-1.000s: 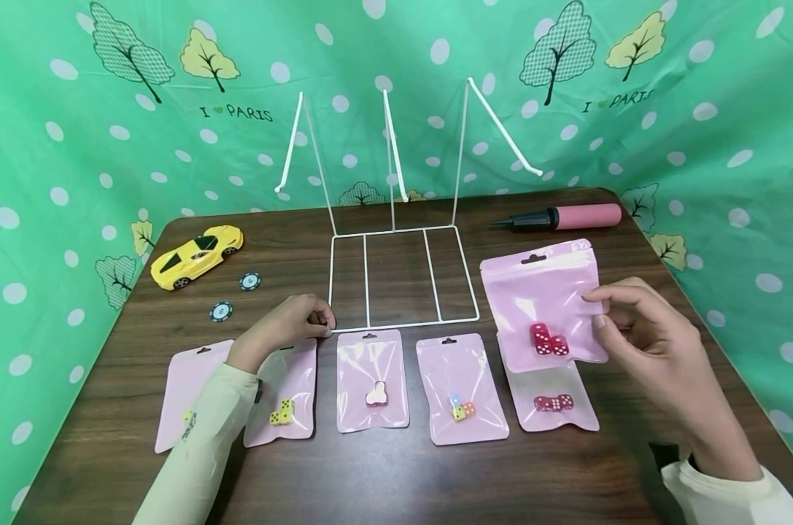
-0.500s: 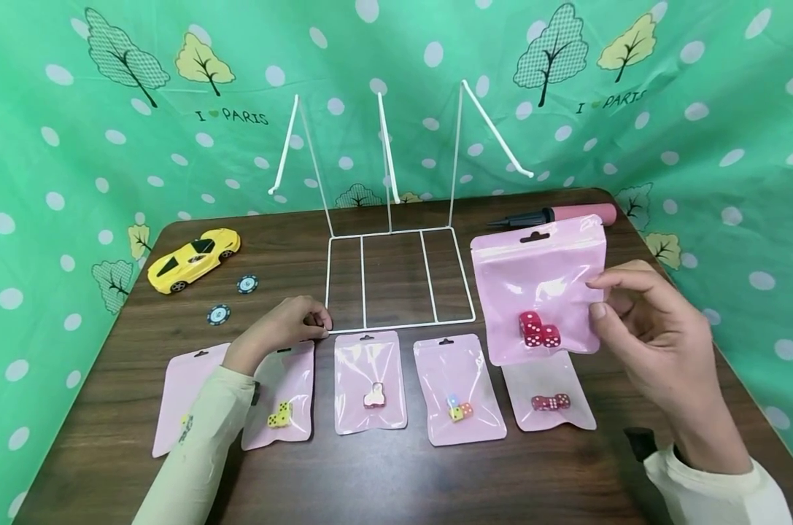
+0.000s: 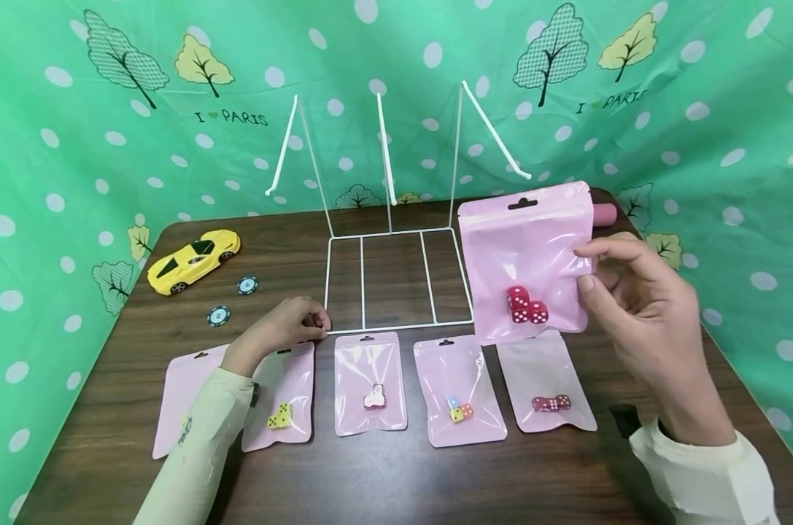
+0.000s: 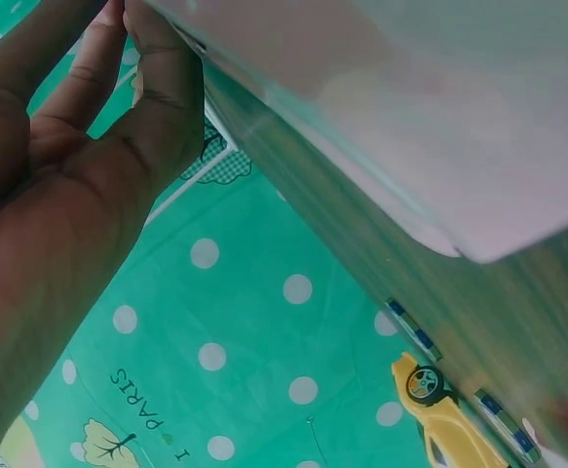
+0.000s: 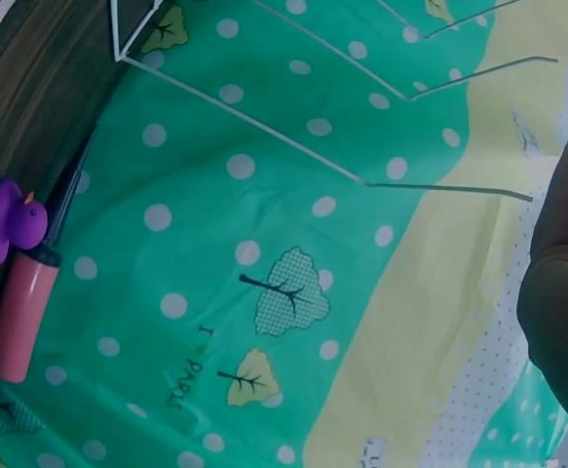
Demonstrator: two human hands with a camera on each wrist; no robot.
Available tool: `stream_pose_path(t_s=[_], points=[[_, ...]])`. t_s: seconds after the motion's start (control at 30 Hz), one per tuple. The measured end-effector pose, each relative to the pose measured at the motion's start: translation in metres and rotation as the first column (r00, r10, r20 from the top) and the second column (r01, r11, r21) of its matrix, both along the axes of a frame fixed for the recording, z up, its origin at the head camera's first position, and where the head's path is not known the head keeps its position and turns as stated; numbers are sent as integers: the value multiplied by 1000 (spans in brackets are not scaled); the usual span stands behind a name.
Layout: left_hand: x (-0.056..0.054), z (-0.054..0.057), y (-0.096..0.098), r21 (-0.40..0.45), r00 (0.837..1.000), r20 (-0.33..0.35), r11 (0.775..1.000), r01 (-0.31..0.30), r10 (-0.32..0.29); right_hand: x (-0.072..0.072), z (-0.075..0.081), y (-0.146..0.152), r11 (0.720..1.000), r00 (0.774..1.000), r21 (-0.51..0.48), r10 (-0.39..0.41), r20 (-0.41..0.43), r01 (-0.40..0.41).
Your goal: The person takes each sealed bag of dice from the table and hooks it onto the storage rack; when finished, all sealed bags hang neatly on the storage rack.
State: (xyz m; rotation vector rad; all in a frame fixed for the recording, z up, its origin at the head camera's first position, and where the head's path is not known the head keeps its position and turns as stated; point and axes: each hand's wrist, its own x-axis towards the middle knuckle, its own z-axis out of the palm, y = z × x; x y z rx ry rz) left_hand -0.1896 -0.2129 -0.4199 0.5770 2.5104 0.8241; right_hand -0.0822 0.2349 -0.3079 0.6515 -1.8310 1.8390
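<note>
My right hand (image 3: 655,310) pinches the right edge of a pink zip bag (image 3: 534,255) between thumb and fingers. Red dice (image 3: 524,305) show through its front, and a hang hole is cut near the top. The bag is held up off the table, just right of a white wire display rack (image 3: 396,325) with three raised prongs. At the rack's front left corner, my left hand (image 3: 298,323) grips the wire with curled fingers. In the right wrist view the right hand (image 5: 561,283) is at the right edge, with only a sliver of bag beside it.
Several pink bags with dice lie in a row along the front, including one with yellow dice (image 3: 280,415). A yellow toy car (image 3: 195,262) and two poker chips (image 3: 219,315) are at left. A pink pump (image 5: 22,322) and purple duck (image 5: 9,221) are at right.
My right hand has raised the bag with red dice and shifted it left, toward the rack, uncovering more of the bag beneath. The left hand stays at the rack's corner.
</note>
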Motion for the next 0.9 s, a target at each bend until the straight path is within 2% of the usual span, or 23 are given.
stream_pose_path(t_s=[0.1,0.2,0.33,0.47,0.73,0.9], points=[[1,0,0,1,1000,-8,1000,-6,6,-2,1,-1,1000,1000,-26,0,26,0],[1,1,1,-1,1000,-10,1000,-6,6,-4,1,-3,996,999,-92,16,44,-12],[2,2,1,-7,1000,-3,1000,-1,1,-7,3,-7,990,996,-138,-1,89,14],[2,1,0,-9,1000,0,1000,-3,3,-12,5,-8,990,993,-136,-18,119,34],[1,-2,1,-15,1000,-8,1000,7,-7,-23,0,-10,985,987,-172,15,158,13],[1,0,0,-21,1000,-11,1000,11,-11,-29,-1,-13,992,979,-106,-51,200,74]])
